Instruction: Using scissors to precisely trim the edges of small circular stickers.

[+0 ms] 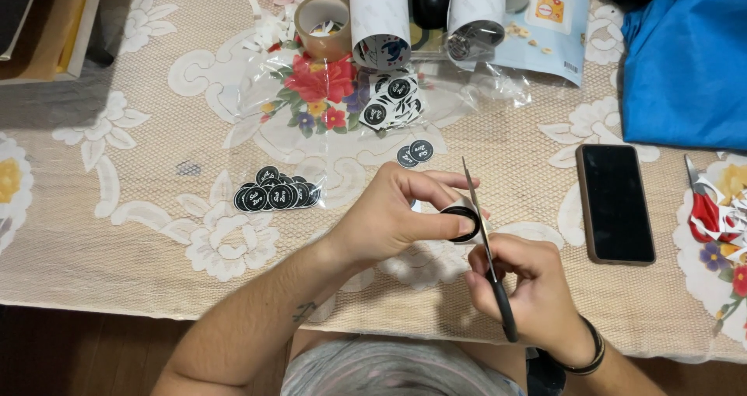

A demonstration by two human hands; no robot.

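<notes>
My left hand pinches a small piece of white paper with a round black sticker on it, held just above the table. Scissors sit in my right hand, black handles low, blades pointing up and away along the sticker's right edge. A pile of several cut round black stickers lies to the left on the lace tablecloth. Two more cut stickers rest above my left hand. An uncut cluster of stickers lies further back.
A dark phone lies face up at right. Clear plastic wrap, a tape roll and two white paper tubes stand at the back. Blue fabric fills the top right. Paper scraps lie at the right edge.
</notes>
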